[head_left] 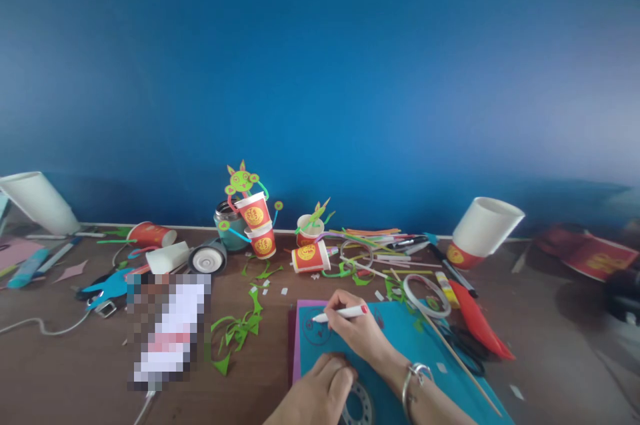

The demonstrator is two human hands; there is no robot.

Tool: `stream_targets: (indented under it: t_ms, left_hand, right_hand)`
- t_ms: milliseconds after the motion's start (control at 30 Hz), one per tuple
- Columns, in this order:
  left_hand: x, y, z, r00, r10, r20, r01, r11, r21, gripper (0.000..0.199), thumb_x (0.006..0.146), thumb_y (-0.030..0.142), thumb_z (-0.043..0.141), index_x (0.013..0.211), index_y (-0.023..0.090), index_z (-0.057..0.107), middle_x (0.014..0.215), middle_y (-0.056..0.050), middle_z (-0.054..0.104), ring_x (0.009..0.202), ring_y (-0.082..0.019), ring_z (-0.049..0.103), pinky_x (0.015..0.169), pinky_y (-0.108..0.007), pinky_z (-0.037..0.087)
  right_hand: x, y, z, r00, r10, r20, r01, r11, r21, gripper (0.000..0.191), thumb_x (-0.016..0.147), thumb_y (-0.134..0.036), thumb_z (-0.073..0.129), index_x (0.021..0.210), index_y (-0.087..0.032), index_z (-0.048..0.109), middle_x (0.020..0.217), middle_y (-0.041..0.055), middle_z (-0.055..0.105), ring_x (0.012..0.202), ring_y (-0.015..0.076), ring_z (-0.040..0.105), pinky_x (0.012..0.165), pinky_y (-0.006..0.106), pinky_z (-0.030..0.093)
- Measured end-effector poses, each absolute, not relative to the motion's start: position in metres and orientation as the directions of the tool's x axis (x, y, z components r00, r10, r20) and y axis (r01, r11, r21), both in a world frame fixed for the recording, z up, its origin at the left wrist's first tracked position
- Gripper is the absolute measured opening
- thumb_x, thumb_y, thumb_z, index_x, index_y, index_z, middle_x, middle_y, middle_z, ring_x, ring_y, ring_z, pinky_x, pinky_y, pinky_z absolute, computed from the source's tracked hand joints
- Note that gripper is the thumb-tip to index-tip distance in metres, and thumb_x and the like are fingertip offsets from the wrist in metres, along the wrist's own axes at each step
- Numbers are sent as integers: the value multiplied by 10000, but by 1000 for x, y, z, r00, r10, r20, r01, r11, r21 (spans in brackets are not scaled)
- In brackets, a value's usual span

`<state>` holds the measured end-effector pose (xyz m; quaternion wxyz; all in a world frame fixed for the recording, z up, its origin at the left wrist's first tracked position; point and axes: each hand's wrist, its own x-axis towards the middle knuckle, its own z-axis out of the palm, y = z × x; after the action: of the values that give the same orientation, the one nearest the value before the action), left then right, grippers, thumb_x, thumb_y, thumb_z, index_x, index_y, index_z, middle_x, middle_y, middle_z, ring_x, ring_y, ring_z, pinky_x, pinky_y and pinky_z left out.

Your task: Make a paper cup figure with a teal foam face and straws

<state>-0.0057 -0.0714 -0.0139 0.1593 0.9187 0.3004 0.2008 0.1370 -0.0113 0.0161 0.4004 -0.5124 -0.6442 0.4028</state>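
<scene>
My right hand (pixel 353 328) is closed around a white marker (pixel 345 313) with a red end, its tip on a blue sheet of paper (pixel 400 358). Under the tip, a round face (pixel 316 331) is drawn in dark lines near the sheet's upper left corner. Another small drawing (pixel 379 318) shows just right of my right hand. My left hand (pixel 323 388) lies on the lower part of the sheet, fingers curled, thumb at the edge of a grey ring (pixel 359 405) with small holes. Purple paper (pixel 298 338) sticks out beneath the blue sheet.
Green paper scraps (pixel 240 328) lie to the left. Behind stand stacked red paper cups (pixel 261 241) with a green paper figure, and a fallen cup (pixel 310 257). A tape roll (pixel 425 296), a thin stick (pixel 460 358) and a red packet (pixel 480 325) lie rightward.
</scene>
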Motion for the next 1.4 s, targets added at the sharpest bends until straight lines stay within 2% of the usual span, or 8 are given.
stream_targets:
  t_ms: [433, 867, 1400]
  left_hand:
    - [-6, -71, -14, 744, 609, 277, 478, -773, 417, 207, 871, 102, 484, 1075, 138, 481, 1083, -109, 606, 1047, -218, 553, 921, -304, 466]
    - [-6, -71, -12, 751, 619, 231, 500, -761, 412, 266, 825, 43, 505, 1075, 129, 486, 1086, -103, 606, 1034, -217, 553, 921, -301, 460]
    - [-5, -72, -9, 749, 618, 241, 506, -767, 394, 237, 833, 94, 519, 1062, 140, 483, 1064, -95, 604, 1012, -220, 551, 907, -314, 463]
  right_hand:
    - [136, -10, 18, -138, 986, 93, 316, 133, -939, 168, 761, -226, 511, 600, -183, 534, 568, -20, 583, 551, 119, 496, 515, 215, 364]
    - [135, -10, 18, -191, 979, 66, 346, 130, -929, 166, 772, -241, 537, 620, -178, 555, 588, -5, 618, 566, 128, 538, 539, 220, 397]
    - [133, -12, 23, -218, 975, 48, 335, 121, -934, 164, 771, -255, 557, 631, -175, 584, 615, 12, 659, 596, 143, 581, 554, 226, 427]
